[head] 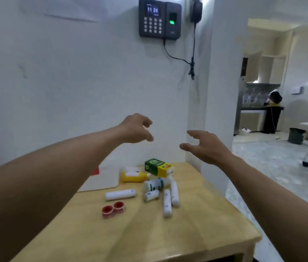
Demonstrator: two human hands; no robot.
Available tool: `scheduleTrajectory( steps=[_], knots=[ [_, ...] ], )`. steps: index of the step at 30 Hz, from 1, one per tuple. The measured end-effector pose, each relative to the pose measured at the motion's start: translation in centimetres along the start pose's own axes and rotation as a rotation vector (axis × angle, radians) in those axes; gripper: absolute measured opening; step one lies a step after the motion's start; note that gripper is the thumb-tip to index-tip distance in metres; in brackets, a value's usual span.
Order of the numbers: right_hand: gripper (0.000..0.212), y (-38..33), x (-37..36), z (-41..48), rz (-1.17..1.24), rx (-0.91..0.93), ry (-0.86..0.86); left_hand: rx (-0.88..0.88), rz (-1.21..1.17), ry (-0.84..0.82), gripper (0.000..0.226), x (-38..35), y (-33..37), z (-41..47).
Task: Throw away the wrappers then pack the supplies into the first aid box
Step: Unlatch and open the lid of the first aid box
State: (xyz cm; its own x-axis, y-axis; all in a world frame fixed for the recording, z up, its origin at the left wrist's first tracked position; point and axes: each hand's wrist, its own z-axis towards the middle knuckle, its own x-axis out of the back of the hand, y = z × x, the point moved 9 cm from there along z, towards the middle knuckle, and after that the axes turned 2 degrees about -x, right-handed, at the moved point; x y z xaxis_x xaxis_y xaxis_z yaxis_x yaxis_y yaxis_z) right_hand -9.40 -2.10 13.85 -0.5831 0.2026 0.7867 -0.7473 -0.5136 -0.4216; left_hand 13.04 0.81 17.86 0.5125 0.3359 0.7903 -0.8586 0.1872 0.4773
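Observation:
Both hands are raised in the air above the wooden table (196, 233), fingers spread, holding nothing: my left hand (137, 129) and my right hand (206, 146). Below them on the table lie supplies: a white first aid box (102, 178) with a red mark, partly hidden by my left forearm, a yellow bottle (133, 175) on its side, a green and yellow carton (158, 167), a white tub with green print (154, 184), several white bandage rolls (121, 194) (167, 205) (174, 193), a small wrapped roll (151, 195), and two red tape spools (113, 208).
A white wall stands right behind the table, with a black keypad clock (159, 17) and hanging cable (192, 53). To the right a doorway opens onto a tiled room with a dark bin (296, 136), a rolling table and people in the distance.

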Motion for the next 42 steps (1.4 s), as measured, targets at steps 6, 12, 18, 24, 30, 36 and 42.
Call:
scheduleTrajectory(
  steps=[6, 12, 18, 24, 30, 36, 42],
  knots=[
    [0.076, -8.2, -4.5, 1.3, 0.076, 0.128, -0.052, 0.133, 0.046, 0.110, 0.073, 6.4, -7.0, -5.9],
    [0.078, -14.3, -9.9, 1.4, 0.112, 0.208, -0.142, 0.231, 0.100, 0.138, 0.073, 8.2, -13.1, -10.2],
    [0.079, -17.7, -13.7, 2.3, 0.087, 0.227, -0.207, 0.270, 0.127, 0.128, 0.075, 7.6, -17.5, -11.2],
    [0.078, -19.6, -17.2, 2.6, 0.043, 0.255, -0.288, 0.258, 0.233, 0.077, 0.072, 5.6, -19.3, -11.4],
    [0.072, -19.7, -21.2, 2.7, -0.014, 0.296, -0.351, 0.270, 0.298, 0.101, 0.070, 4.0, -21.1, -12.0],
    [0.073, -19.5, -22.8, 3.1, -0.049, 0.350, -0.305, 0.229, 0.420, 0.218, 0.064, 3.6, -21.2, -12.9],
    [0.050, -19.6, -22.5, 4.0, -0.127, 0.425, -0.233, 0.290, 0.507, 0.393, 0.056, 3.6, -20.8, -13.5]
  ],
)
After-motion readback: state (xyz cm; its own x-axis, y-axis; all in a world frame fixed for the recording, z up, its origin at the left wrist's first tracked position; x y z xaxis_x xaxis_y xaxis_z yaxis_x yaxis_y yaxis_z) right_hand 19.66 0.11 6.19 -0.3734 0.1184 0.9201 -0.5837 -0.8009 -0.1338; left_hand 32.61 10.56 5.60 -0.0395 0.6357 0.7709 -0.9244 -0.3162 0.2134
